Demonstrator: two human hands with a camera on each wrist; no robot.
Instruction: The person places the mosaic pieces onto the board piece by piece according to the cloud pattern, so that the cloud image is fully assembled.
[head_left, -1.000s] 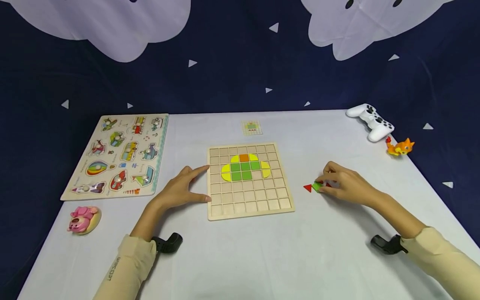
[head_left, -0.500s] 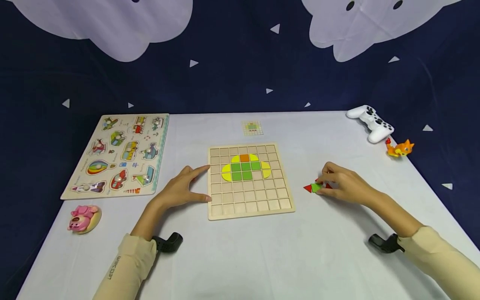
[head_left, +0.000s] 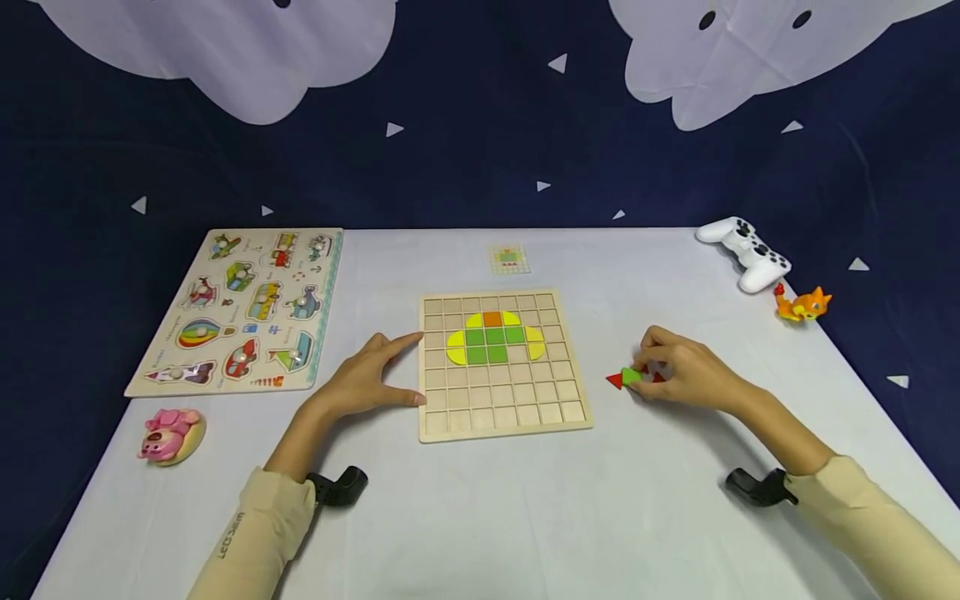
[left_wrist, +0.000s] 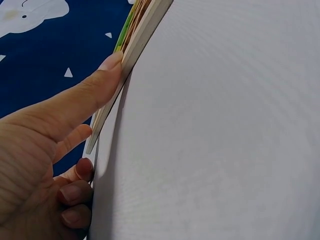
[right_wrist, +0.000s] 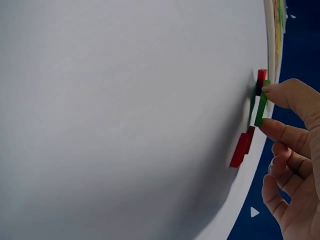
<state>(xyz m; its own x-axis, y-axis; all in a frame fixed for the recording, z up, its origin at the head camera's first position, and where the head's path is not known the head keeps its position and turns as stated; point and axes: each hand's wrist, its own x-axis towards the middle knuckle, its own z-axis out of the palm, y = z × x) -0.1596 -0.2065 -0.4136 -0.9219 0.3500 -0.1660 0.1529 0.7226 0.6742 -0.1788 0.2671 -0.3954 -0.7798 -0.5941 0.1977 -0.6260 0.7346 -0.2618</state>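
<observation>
A square wooden grid board (head_left: 506,418) lies in the middle of the table, with green, yellow and orange tiles set in its upper cells. My left hand (head_left: 360,383) rests at its left side, the spread thumb and index finger touching the edge. To the right of the board, my right hand (head_left: 690,368) pinches a green square tile (right_wrist: 262,104) between thumb and index finger; in the right wrist view it looks slightly raised. A red triangle tile (head_left: 615,381) lies just left of it. More red tiles (right_wrist: 241,150) lie under the hand, partly hidden in the head view.
A small pattern card (head_left: 509,259) lies behind the board. At the left are a vehicle peg puzzle (head_left: 240,312) and a pink toy (head_left: 171,437). A white game controller (head_left: 746,252) and an orange toy figure (head_left: 804,304) stand at the back right.
The green tile between my right fingertips has turned from a diamond-like angle to a straighter one. My right wrist has shifted slightly left. My left hand stays against the board.
</observation>
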